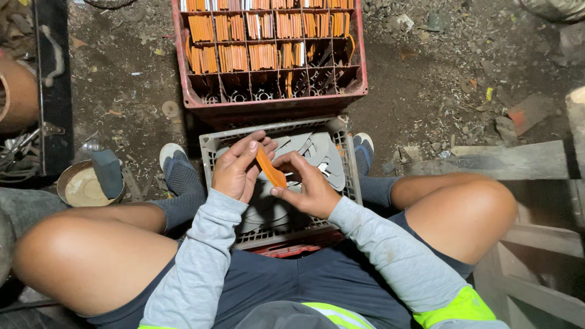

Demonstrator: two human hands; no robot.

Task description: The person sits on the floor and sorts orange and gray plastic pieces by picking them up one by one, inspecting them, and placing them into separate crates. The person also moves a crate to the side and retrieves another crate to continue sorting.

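Over grey crate [210, 146], both hands grip orange strip [270, 170], long axis diag., upper-left to lower-right.

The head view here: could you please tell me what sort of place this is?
Probably an informal workshop with a dirt floor. A red crate holds sorted orange pieces, and both hands, left hand and right hand, hold one over a grey crate.

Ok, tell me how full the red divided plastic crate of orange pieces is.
Partly full. The red divided plastic crate has orange pieces in its far rows, while its nearest row is mostly empty.
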